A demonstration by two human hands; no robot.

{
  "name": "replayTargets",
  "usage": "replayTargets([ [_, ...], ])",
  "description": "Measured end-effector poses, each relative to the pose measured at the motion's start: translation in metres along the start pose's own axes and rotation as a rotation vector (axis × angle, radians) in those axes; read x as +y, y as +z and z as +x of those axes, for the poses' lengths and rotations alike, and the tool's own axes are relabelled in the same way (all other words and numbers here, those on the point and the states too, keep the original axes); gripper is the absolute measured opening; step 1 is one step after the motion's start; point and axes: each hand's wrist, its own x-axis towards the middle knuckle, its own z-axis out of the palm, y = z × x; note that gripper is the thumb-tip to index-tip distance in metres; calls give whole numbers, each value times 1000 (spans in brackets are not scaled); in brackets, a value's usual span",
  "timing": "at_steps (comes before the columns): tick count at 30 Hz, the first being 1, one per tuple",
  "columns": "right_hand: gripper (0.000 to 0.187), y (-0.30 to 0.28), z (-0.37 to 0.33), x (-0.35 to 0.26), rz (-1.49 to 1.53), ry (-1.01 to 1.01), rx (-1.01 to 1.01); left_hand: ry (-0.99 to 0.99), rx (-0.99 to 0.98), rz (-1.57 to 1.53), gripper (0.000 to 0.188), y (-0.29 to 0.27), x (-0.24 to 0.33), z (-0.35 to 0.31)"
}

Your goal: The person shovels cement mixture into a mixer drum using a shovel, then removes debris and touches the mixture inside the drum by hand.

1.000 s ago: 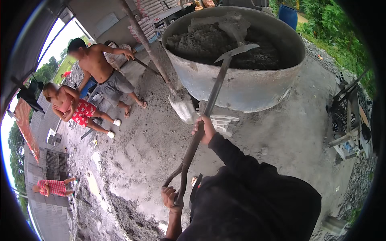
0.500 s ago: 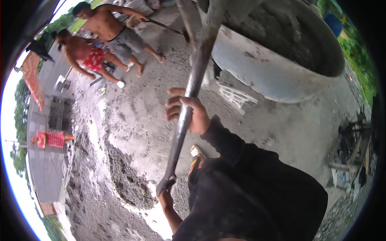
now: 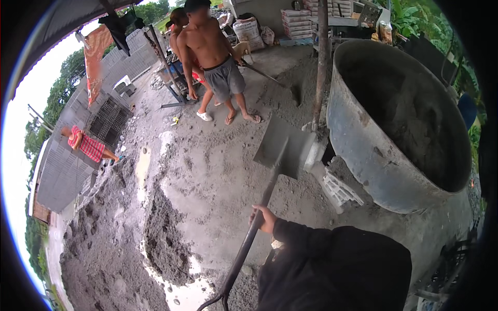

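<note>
A shovel (image 3: 272,146) with a flat, square, mortar-grey blade reaches away from me over the wet concrete ground. My right hand (image 3: 266,220), at the end of a dark sleeve, is wrapped round the middle of its dark shaft. The blade points away, close to the foot of a post and a white block, and looks bare of any load. At the lower edge the shaft splits into its forked handle end. My left hand is out of the picture. Right of the blade stands a large grey metal tub (image 3: 384,160) with wet grey mix inside.
A shirtless person (image 3: 210,46) holds another shovel (image 3: 264,75) ahead, with someone partly behind. A person in red checks (image 3: 85,143) stands far left. A post (image 3: 320,62) rises beside the tub. Stacked bags (image 3: 298,23), a broken white block (image 3: 340,187) and puddles (image 3: 189,295) lie around.
My view has tipped up and the shovel has swung down and away, bringing its blade into sight. My left hand has left the picture. My right hand's fingers have closed round the shaft.
</note>
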Motion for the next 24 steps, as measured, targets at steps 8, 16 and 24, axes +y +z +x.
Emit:
replayTargets([
  [8,22,-63,20,-31,119,-105,141,333,-280,503,19,460,99,-47],
  [16,28,-106,-116,-144,-303,-135,56,317,-651,491,21,652,-125,14],
  [24,33,-160,-226,-228,-300,-397,138,1268,274,1024,52,734,-334,24],
])
